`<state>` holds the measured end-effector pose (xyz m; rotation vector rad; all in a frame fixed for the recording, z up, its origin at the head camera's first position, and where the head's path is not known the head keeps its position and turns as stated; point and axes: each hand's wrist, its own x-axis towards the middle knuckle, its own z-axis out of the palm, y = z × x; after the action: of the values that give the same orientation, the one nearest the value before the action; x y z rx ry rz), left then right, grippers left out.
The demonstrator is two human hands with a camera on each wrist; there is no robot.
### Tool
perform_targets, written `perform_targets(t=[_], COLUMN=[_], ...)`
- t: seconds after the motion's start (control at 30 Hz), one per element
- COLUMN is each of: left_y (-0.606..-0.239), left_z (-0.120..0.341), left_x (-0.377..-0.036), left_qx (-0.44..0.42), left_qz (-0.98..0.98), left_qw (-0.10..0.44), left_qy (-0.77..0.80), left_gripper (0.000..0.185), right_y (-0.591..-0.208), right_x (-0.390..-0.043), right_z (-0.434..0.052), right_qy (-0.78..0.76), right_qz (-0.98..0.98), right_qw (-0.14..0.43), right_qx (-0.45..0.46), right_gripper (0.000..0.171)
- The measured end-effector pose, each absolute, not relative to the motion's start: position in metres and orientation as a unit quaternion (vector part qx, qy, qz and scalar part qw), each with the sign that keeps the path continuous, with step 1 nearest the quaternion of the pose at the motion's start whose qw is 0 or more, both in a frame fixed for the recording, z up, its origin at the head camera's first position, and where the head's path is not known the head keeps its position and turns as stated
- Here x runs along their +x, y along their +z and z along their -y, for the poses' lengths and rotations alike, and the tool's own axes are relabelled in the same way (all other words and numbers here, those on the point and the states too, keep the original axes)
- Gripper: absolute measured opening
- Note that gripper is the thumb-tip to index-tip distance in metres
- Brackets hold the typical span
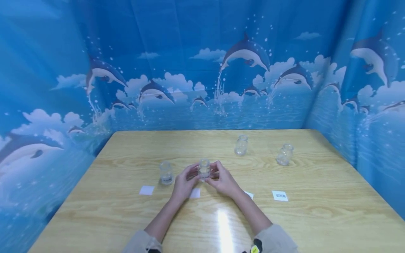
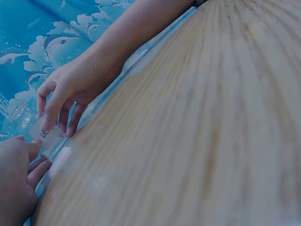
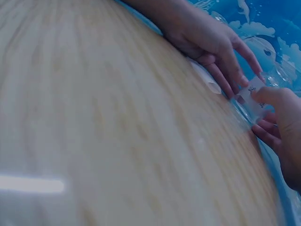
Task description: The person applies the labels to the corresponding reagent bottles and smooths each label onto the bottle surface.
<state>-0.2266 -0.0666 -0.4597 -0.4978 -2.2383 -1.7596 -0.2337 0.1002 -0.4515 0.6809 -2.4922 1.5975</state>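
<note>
At the table's [image 1: 284,218] middle, both hands, left [image 1: 183,184] and right [image 1: 223,181], pinch a small glass jar [image 1: 204,168]. It looks light, slippery and fragile; hold its sides.

Head view reads bright and even from overhead; I note a white glare streak on the glossy light wooden counter [image 1: 223,225] between the forearms, faint shadows only. Edges bow with wide-angle distortion. Both wrist views are soft: wood grain smeared, a pale glare bar lower left in the right one.
</note>
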Motion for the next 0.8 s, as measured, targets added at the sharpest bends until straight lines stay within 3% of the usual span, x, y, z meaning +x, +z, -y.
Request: perform_targets(t=[0.23,0.57,0.8], left_y=[-0.462,-0.463,-0.463], left_z=[0.067,0.067,0.068], left_x=[-0.227,-0.227,-0.229], left_qx=[-0.15,-0.15,-0.154], left_qz=[0.78,0.778,0.771], left_qw=[0.128,0.119,0.114], left_qy=[-0.593,-0.598,-0.607], left_gripper=[0.037,0.036,0.036], right_y=[-0.455,-0.448,-0.451], right_x=[-0.231,-0.235,-0.241], right_z=[-0.087,-0.106,-0.111], right_qy=[0.488,0.475,0.445], right_qz=[0.85,0.841,0.835], right_qw=[0.116,0.071,0.107], right_qx=[0.162,0.25,0.304], right_gripper=[0.045,0.024,0.027])
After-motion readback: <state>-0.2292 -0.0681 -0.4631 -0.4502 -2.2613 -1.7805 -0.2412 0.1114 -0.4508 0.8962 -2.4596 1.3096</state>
